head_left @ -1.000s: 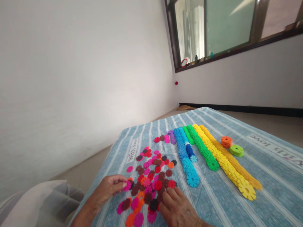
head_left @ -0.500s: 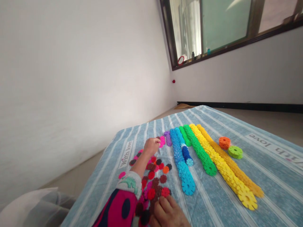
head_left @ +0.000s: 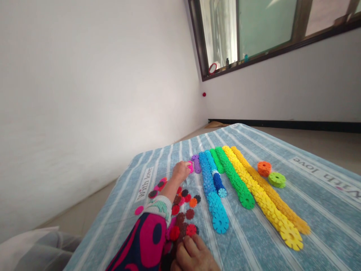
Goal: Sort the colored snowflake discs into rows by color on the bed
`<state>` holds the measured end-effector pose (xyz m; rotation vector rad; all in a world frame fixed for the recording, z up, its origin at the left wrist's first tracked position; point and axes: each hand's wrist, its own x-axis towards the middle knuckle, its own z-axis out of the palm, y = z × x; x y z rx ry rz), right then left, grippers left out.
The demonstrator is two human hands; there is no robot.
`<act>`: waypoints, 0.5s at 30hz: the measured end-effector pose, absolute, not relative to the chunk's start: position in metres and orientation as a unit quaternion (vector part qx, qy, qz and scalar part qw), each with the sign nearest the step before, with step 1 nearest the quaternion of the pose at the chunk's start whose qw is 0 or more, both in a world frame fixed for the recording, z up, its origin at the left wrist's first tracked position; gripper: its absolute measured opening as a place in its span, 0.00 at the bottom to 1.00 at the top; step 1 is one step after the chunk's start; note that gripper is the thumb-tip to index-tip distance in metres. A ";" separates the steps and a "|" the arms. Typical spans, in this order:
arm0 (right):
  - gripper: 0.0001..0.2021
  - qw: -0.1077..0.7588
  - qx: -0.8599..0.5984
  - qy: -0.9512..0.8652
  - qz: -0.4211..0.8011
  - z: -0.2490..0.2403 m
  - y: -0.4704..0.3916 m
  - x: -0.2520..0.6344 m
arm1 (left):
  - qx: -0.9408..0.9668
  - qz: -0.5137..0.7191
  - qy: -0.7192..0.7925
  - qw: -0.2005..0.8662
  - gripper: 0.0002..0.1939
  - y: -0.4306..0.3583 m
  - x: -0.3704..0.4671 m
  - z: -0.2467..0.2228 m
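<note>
My left hand [head_left: 181,171] reaches forward over the striped cloth. Its fingers are pinched at a small group of pink snowflake discs [head_left: 191,167], beside a short purple row [head_left: 197,165]. Near the front, my right hand [head_left: 196,255] is curled at the edge of the loose pile, just below a red snowflake disc [head_left: 191,230]. Whatever its fingers hold is hidden. Brown discs [head_left: 190,214], black discs [head_left: 184,193], an orange disc [head_left: 193,203] and more red and pink ones lie loose around my left forearm, which covers part of the pile.
Overlapping discs form long blue [head_left: 208,177], green [head_left: 235,178], yellow [head_left: 262,199] and amber [head_left: 278,197] rows, with a shorter dark blue section [head_left: 218,181]. An orange stack [head_left: 264,169] and a lime stack [head_left: 276,180] stand on the right. A wall [head_left: 98,82] runs along the left.
My left hand has stayed by the pink discs, its fingertips now right against them; the brown disc seen at its fingers earlier no longer shows. The view has shifted slightly. My right hand remains curled by the pile.
</note>
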<state>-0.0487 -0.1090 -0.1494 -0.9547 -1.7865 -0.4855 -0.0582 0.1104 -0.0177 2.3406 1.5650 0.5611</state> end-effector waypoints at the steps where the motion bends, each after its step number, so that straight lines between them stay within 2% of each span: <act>1: 0.09 0.512 -0.385 -0.740 -0.206 -0.147 -0.109 -0.047 | 0.812 0.196 0.536 0.123 0.10 0.110 -0.060 -0.018; 5: 0.09 0.529 -0.370 -0.732 -0.219 -0.132 -0.115 -0.039 | 0.817 0.211 0.529 0.088 0.10 0.104 -0.069 -0.019; 15: 0.09 0.478 -0.374 -0.771 -0.194 -0.104 -0.131 -0.023 | 0.821 0.222 0.521 0.075 0.10 0.036 -0.121 -0.014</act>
